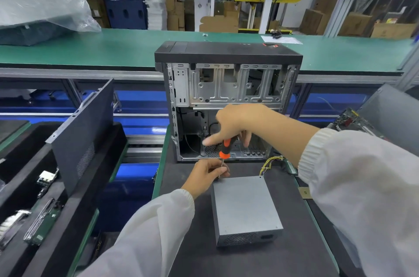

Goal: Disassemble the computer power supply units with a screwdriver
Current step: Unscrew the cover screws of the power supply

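A grey metal power supply unit lies on the dark mat in front of me, its vent grille facing me and yellow wires leaving its far corner. My right hand grips the orange-and-black handle of a screwdriver held almost upright. The tip sits at the unit's far left top corner. My left hand pinches the screwdriver's metal shaft just above that corner.
An open, stripped computer case stands upright right behind the unit. A removed side panel leans at the left above trays of circuit boards. More boards lie at the right. A green conveyor bench runs across the back.
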A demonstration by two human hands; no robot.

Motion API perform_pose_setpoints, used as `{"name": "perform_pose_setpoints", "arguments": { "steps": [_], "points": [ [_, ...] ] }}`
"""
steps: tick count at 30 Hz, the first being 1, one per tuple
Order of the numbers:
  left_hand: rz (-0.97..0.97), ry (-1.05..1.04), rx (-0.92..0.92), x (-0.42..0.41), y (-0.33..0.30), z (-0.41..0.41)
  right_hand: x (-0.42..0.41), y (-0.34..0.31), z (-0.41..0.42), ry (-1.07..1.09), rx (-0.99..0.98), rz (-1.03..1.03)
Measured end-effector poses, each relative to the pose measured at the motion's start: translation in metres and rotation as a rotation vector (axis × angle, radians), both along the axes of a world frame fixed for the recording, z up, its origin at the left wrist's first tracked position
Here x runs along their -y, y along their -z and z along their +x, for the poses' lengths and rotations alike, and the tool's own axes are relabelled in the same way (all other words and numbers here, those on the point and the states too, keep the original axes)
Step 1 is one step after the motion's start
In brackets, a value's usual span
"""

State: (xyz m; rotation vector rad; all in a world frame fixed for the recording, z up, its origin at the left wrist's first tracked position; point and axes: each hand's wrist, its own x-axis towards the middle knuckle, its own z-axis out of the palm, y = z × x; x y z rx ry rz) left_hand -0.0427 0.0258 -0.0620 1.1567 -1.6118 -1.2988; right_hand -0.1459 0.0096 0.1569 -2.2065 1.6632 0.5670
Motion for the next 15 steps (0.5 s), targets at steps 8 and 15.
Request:
{"name": "perform_pose_setpoints", "arguments": {
  "steps": [8,15],
  "points": [
    [-0.015,-0.010,0.020,-0.001,0.000,0.001,0.000,0.002,-0.001,-0.129,-0.011,0.057],
    [-0.011,-0.026,0.022,-0.003,0.001,0.000,-0.002,0.010,-0.002,-0.125,-0.108,-0.207]
  ]
}}
